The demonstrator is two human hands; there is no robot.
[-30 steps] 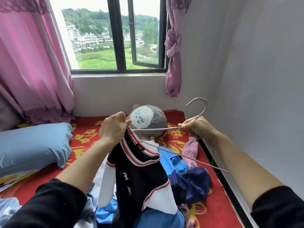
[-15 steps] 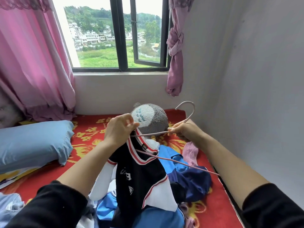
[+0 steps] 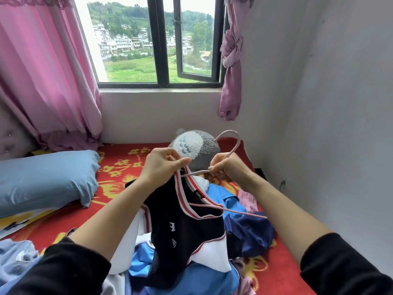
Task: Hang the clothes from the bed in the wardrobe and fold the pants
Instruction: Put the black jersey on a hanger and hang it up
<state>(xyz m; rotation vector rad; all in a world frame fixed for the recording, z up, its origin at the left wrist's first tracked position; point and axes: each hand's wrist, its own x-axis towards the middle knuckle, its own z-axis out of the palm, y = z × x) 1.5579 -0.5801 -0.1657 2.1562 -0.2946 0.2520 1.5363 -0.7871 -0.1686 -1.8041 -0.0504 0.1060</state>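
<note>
Hanger in right hand, inside jersey

A: What do the two hands hold?

B: The left hand pinches the striped collar of a black jersey. The right hand grips a pink hanger just under its hook. One end of the hanger is inside the neck opening.

A: And around them?

B: Blue and white clothes lie on the red bed cover. A grey plush toy is behind the hands, and a blue pillow is at the left.

Matt cloth jersey, fuzzy plush toy
</note>
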